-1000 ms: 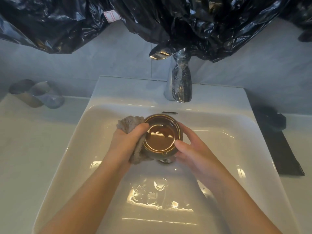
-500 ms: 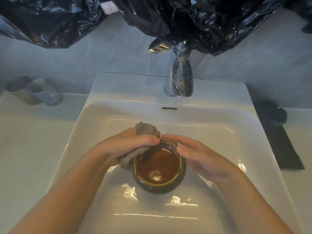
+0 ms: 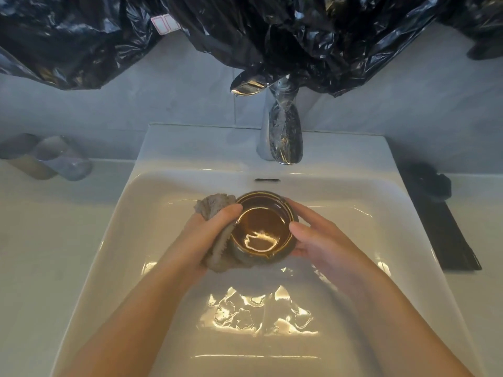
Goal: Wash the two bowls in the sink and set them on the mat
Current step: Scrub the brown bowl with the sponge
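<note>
Since the earlier frame the bowl (image 3: 261, 232) has shifted back toward the faucet (image 3: 284, 131). It is held over the sink (image 3: 394, 240). The left hand (image 3: 206, 235) grips a grey cloth (image 3: 215, 205) against the bowl's left wall. The right hand (image 3: 321, 240) clasps its right wall. The sink holds rippled water (image 3: 258, 314). Whether the bowl holds anything cannot be told.

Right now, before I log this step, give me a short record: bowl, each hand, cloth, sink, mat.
bowl: brown bowl, upright, held between both hands above the sink
left: left hand grips a grey cloth against the bowl's left side
right: right hand holds the bowl's right side, thumb at the rim
water: pooled in the basin; no stream visible from the faucet
mat: dark mat on the counter right of the sink
second bowl: not identifiable; a dark object sits at the mat's far end
</note>
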